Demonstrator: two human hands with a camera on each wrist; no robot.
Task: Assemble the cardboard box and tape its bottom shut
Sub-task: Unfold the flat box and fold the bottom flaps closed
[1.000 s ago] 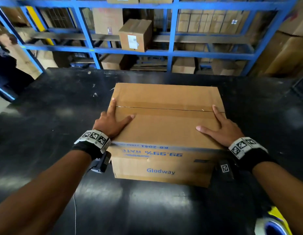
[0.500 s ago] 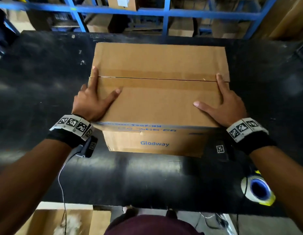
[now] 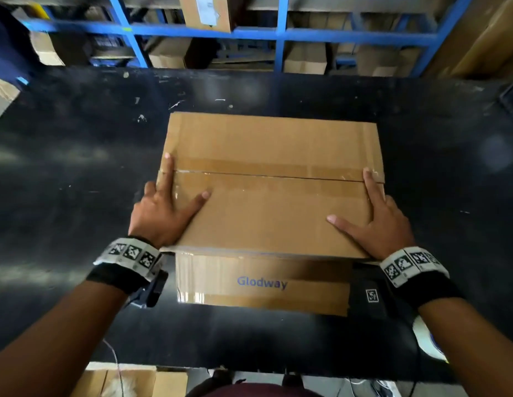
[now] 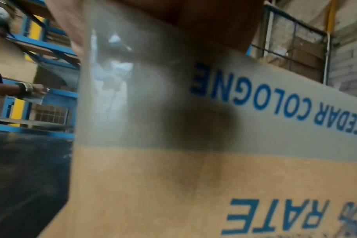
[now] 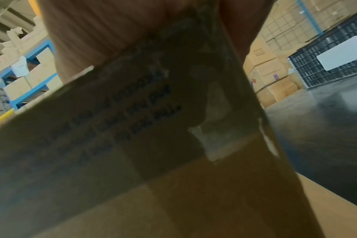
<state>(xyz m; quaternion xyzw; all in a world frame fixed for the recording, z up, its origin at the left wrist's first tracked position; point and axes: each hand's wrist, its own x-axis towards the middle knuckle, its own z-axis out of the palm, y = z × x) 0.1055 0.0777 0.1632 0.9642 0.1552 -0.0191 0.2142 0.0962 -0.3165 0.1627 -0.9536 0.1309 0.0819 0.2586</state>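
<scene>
Cardboard box (image 3: 273,202) sits mid-frame on the black bench (image 3: 77,167), bottom up, its two long flaps met along a centre seam (image 3: 272,176). Glossy band along the seam looks like tape, old or new I cannot tell. Left hand (image 3: 166,213) lies flat at the seam's left end, forefinger along the box edge, thumb spread, fingers straight, gripping nothing. Right hand (image 3: 375,227) mirrors it at the right end, also flat and pressing. To do this step well, I judge: keep the flaps butted with no gap or overlap, press evenly at both ends, and free only one hand for the tape roll (image 3: 430,339) at lower right, just beside the right forearm. Run tape along the full seam and down both side walls. Print: "Glodway" in blue on the near wall; left wrist view reads "CEDAR COLOGNE" and "RATE", upside down; right wrist text too blurred. Blue shelving (image 3: 278,32) with cartons across the top.
</scene>
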